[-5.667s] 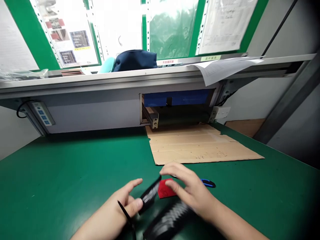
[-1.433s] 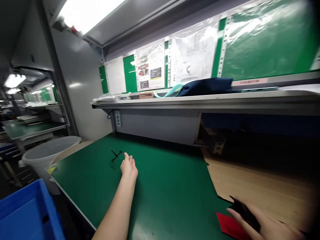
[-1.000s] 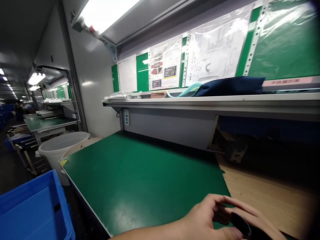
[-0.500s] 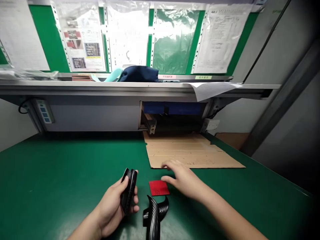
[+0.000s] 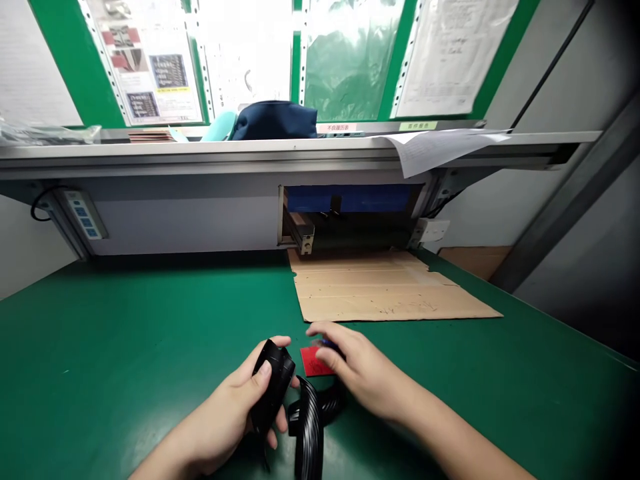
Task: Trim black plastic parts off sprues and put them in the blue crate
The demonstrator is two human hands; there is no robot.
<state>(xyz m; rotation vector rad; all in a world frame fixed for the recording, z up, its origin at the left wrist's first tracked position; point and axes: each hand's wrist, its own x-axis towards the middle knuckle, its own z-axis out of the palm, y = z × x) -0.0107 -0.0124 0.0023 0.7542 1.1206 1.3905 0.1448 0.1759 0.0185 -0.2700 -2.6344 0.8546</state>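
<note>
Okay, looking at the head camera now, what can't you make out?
In the head view:
Blue item: mostly hidden by the right hand, so its grip is unclear.
Red card: partly covered by that hand.
Black piece in the left hand: underside hidden by that hand.
Front ribbed piece: cut off by the bottom edge.

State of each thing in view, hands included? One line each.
Left hand: closed around a black part
Black part: held, off the table
Right hand: curled over a blue item, grip unclear
Black curved pieces: lying down, overlapping in view
Red card: flat, partly covered
Cardboard sheet: flat, edges torn
White paper: drooping over shelf edge
</note>
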